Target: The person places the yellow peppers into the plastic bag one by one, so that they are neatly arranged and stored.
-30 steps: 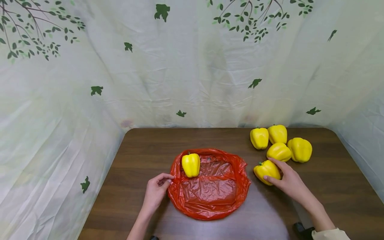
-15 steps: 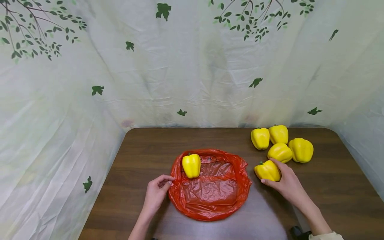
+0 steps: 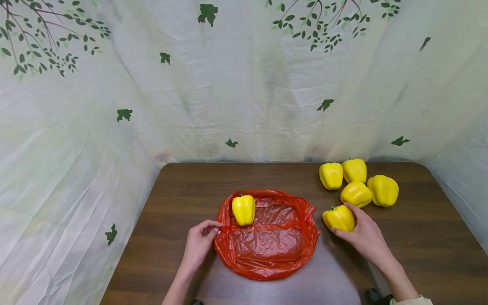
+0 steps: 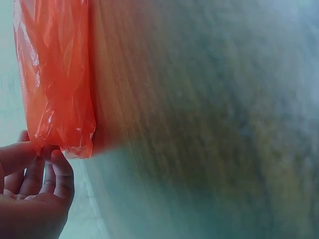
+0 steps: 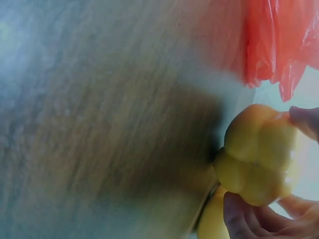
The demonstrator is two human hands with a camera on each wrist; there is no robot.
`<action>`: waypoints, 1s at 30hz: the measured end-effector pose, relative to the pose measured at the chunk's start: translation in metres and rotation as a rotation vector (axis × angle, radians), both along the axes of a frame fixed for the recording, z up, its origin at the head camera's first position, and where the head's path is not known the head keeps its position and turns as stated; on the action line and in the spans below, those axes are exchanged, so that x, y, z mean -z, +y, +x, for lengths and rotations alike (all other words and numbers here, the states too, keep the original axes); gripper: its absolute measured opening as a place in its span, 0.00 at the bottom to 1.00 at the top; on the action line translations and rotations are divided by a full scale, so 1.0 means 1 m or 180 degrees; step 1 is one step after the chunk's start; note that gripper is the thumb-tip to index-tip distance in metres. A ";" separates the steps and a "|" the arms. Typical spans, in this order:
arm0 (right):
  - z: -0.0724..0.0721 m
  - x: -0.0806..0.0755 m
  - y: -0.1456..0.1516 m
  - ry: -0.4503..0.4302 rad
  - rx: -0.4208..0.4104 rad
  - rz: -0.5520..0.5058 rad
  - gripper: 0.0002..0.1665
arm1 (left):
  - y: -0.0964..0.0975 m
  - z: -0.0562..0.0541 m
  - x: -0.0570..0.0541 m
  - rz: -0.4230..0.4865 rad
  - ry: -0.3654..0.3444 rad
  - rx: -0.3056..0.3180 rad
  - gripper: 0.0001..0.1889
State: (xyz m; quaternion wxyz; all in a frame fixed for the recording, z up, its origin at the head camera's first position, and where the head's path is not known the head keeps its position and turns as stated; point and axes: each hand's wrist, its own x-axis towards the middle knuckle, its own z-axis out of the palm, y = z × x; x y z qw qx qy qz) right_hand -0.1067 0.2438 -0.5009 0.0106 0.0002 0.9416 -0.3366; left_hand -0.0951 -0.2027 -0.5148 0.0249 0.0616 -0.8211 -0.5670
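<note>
My left hand (image 3: 198, 242) pinches the left rim of a red plastic bag (image 3: 267, 254), which sits on the table with its mouth spread wide. In the left wrist view, thumb and fingertips meet on the gathered edge of the bag (image 4: 60, 79). One yellow bell pepper (image 3: 243, 210) lies inside at the bag's back left. To the right of the bag, my right hand (image 3: 367, 235) grips another yellow bell pepper (image 3: 339, 218), thumb on the near side and fingers on the far side. The right wrist view shows this pepper's lobed bottom (image 5: 256, 164) between thumb and fingers.
Several more yellow bell peppers (image 3: 356, 194) cluster at the table's back right, just behind the right hand. The brown wooden table (image 3: 190, 180) ends at a pale curtain (image 3: 251, 84) printed with leaves, which also hangs along both sides.
The right hand's thumb has shifted closer around the pepper, which has barely moved. The left hand stays at the bag's rim, and the view has shifted very slightly.
</note>
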 end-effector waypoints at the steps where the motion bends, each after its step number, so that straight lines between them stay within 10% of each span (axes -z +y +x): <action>1: 0.001 -0.001 0.000 -0.0013 0.0022 -0.0014 0.55 | 0.000 0.000 0.000 -0.0004 0.0012 0.0002 0.10; 15: 0.002 -0.020 -0.011 0.0251 0.0267 -0.0290 0.56 | 0.002 -0.001 -0.004 0.0029 -0.0033 0.0001 0.09; 30: -0.010 -0.035 -0.036 0.0445 -0.0123 -0.0587 0.51 | 0.000 0.000 -0.006 0.0029 0.0025 -0.0011 0.10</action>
